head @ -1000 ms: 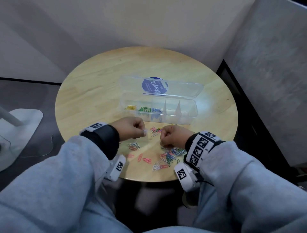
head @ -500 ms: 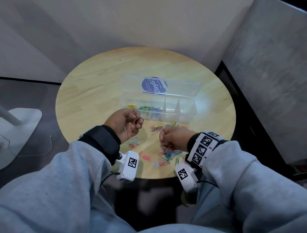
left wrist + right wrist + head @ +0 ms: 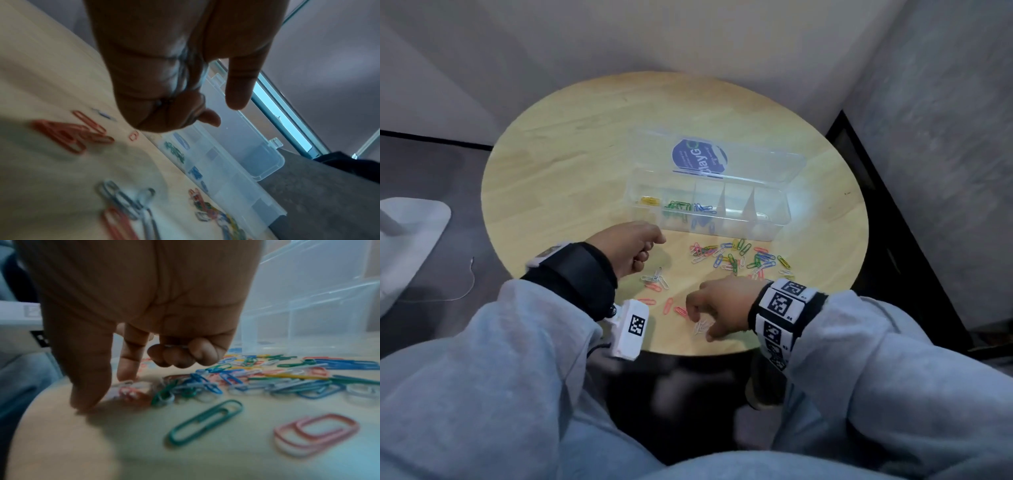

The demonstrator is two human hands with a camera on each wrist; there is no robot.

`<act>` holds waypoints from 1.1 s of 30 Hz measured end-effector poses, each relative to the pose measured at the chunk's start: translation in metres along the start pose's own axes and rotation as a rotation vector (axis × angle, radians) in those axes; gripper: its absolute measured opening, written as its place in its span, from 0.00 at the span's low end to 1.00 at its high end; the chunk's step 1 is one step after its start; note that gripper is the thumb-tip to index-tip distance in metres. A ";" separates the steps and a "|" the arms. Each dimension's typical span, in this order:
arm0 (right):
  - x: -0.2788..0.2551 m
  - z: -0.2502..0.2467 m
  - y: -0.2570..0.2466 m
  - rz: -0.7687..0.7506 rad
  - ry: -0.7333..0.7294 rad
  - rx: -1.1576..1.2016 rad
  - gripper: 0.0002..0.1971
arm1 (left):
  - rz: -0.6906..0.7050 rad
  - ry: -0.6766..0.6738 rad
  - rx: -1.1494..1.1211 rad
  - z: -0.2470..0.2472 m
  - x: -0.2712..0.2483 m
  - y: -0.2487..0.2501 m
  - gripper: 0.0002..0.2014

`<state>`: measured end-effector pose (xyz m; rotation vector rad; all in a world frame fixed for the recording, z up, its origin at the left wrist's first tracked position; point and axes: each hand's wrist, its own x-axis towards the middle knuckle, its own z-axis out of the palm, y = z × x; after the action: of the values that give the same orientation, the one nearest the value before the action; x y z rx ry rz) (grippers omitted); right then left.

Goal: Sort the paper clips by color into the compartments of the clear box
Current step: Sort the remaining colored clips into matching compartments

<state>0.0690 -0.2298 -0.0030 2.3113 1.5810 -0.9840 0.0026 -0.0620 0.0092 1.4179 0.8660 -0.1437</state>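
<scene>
The clear box (image 3: pixel 770 233) stands open mid-table, with yellow (image 3: pixel 650 200), green (image 3: pixel 678 206) and blue clips (image 3: pixel 703 208) in its three left compartments. My left hand (image 3: pixel 637 248) hovers just short of the box's left end. It is curled round pale clips (image 3: pixel 191 76) in the palm, with one finger sticking out. My right hand (image 3: pixel 702 318) is near the table's front edge. Its thumb and forefinger press down on a small bunch of white clips (image 3: pixel 701 328) (image 3: pixel 125 386). A thin white clip (image 3: pixel 174 346) shows in its curled fingers.
A mixed pile of coloured clips (image 3: pixel 736 257) lies in front of the box. Grey clips (image 3: pixel 655 277) and red ones (image 3: pixel 669 305) lie between my hands. The box lid (image 3: pixel 756 161) leans back behind. The round table's front edge (image 3: pixel 688 353) is close to my right hand.
My left hand has lifted off the table with pale clips and gone toward the box's left end. My right hand has drawn back from the pile to the white clips near the front edge.
</scene>
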 end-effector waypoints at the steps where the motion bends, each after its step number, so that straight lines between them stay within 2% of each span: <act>1: 0.002 0.001 0.000 -0.011 0.009 -0.017 0.18 | 0.008 0.012 0.077 -0.003 0.002 -0.001 0.10; 5: 0.008 0.001 0.003 -0.004 0.054 0.023 0.13 | 0.043 0.047 0.524 -0.016 0.005 -0.004 0.13; 7: 0.011 0.001 0.005 0.025 0.065 0.033 0.11 | 0.068 0.087 0.695 -0.017 0.004 -0.007 0.10; 9: 0.013 0.000 0.007 0.043 0.071 0.049 0.09 | 0.074 0.126 0.880 -0.013 0.002 -0.009 0.01; 10: 0.013 0.000 0.007 0.047 0.069 0.056 0.07 | 0.078 0.136 0.952 -0.010 0.003 -0.011 0.02; 14: 0.018 -0.001 0.009 0.075 0.074 0.073 0.04 | 0.058 0.057 1.100 -0.001 0.007 -0.013 0.06; 16: 0.019 -0.002 0.009 0.087 0.066 0.092 0.04 | 0.060 0.054 1.162 0.001 0.008 -0.013 0.03; 18: 0.019 -0.006 0.011 0.087 0.062 0.156 0.05 | 0.056 0.056 1.197 0.003 0.011 -0.014 0.08; 23: 0.012 -0.020 0.026 0.197 0.236 0.650 0.10 | 0.045 0.026 1.162 0.002 0.013 -0.017 0.07; 26: 0.011 -0.023 0.034 0.190 0.342 1.131 0.10 | 0.045 0.019 1.137 0.001 0.013 -0.018 0.03; 27: 0.010 -0.024 0.035 0.174 0.351 1.307 0.11 | 0.048 0.008 1.126 0.001 0.011 -0.017 0.03; 29: 0.008 -0.025 0.034 0.153 0.325 1.571 0.12 | 0.044 -0.019 1.052 -0.003 0.010 -0.017 0.08; 33: 0.005 -0.023 0.030 0.093 0.314 1.857 0.12 | 0.071 -0.089 0.723 -0.012 0.010 -0.010 0.07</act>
<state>0.1059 -0.2271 0.0055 3.4018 0.1694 -2.9314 -0.0017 -0.0498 -0.0037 2.0921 0.7143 -0.4997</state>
